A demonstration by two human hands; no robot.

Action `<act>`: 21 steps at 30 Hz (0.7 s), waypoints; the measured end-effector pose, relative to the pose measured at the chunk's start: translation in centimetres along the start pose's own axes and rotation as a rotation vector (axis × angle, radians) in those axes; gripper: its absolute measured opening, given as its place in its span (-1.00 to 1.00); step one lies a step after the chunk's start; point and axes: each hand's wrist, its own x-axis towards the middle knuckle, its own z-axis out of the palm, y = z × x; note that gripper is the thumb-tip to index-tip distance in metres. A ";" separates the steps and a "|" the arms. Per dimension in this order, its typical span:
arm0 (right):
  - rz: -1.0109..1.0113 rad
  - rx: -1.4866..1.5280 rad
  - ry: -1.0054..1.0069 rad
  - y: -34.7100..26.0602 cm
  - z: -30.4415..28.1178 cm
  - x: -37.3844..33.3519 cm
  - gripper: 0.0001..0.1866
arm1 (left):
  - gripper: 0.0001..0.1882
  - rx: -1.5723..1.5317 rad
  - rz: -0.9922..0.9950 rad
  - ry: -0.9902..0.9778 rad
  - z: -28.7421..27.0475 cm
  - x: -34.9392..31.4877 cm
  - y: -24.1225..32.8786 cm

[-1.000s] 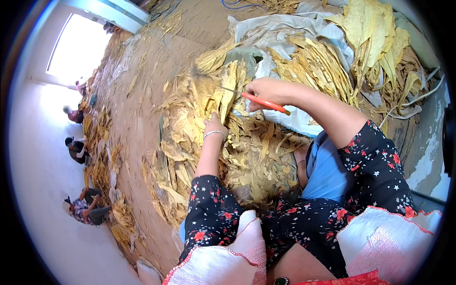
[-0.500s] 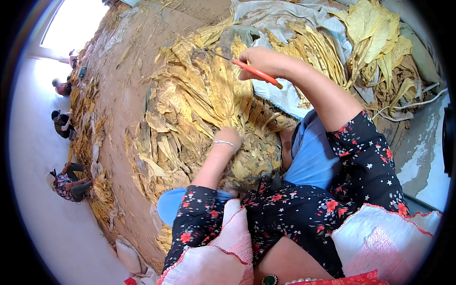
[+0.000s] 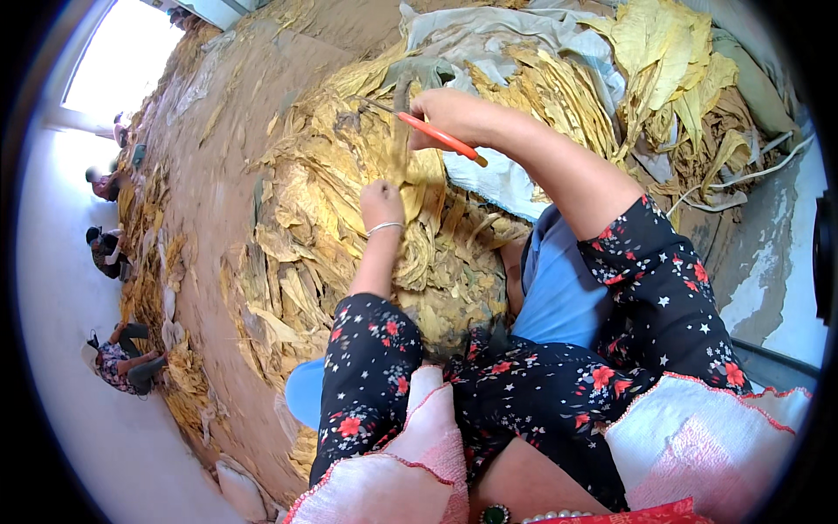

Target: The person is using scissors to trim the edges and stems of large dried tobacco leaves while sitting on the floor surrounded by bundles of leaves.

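My right hand is closed around the orange-red handle of a slim tool. Its thin dark metal shaft points to the upper left over a heap of dried yellow-brown tobacco leaves. A brown leaf strip, smeared by motion, stands upright beside the right fingers and reaches down toward my left hand. My left hand, with a white bracelet at the wrist, is closed above the middle of the heap; what its fingers hold is hidden.
Bundled yellow leaves lie on pale sacking at the upper right, with larger leaves beyond. A white cord runs along the right. Several people sit by leaf piles along the left wall, one person nearest. Brown floor lies between.
My left hand has moved up and slightly left, closer to the right hand. The blurred leaf strip now shows beside the right hand. The whole view has shifted a little.
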 end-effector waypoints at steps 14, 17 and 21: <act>0.016 0.364 0.142 -1.0 0.9 -0.7 -0.77 | -0.74 -1.221 -0.250 -0.264 -15.0 -2.6 -4.6; 0.097 0.435 0.091 -1.4 1.0 -0.5 -0.77 | -0.73 -1.080 -0.344 -0.090 -18.4 -2.5 -6.2; 0.055 0.317 0.094 -2.5 1.4 -0.9 -0.77 | -0.74 -0.962 -0.465 0.393 -24.2 -1.9 -16.2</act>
